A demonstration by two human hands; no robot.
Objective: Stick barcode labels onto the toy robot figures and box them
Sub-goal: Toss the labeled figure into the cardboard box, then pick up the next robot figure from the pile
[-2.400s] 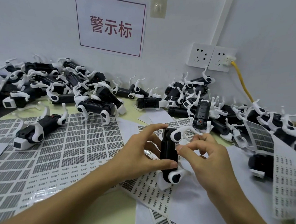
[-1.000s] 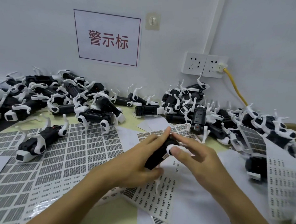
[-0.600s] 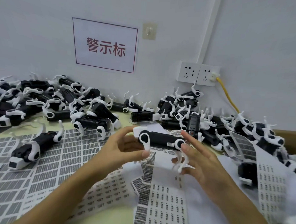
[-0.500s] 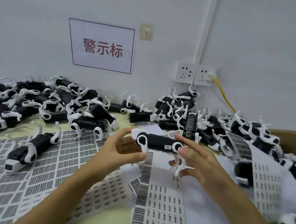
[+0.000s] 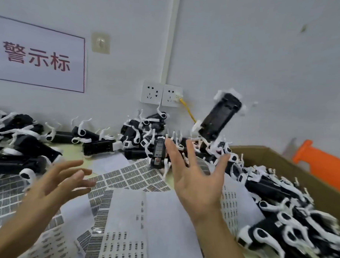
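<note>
A black-and-white toy robot [image 5: 220,117] hung in mid-air in front of the wall, touching neither of our hands, above and a little short of the cardboard box [image 5: 276,158] at the right. Its long axis ran steeply, tilted from lower left to upper right, with one white-tipped end low near the yellow cable [image 5: 188,109] and the other end high; the dark flat side faced us, and motion blur hid whether a barcode sat on it. Our right hand [image 5: 195,181] was raised just below it, palm up, fingers spread wide apart and holding nothing. Our left hand [image 5: 56,182] hovered over the label sheets [image 5: 127,210], fingers loosely parted, also empty. We judged this figure to be on its way into the box, which already held a heap of boxed robots [image 5: 278,206]. Much work appeared to remain: a pile of robots [image 5: 142,135] lay against the wall beneath the sockets [image 5: 161,93], with more at the far left, and the sheets on the table still carried many rows of barcodes. A wall sign [image 5: 38,56] hung at left.
</note>
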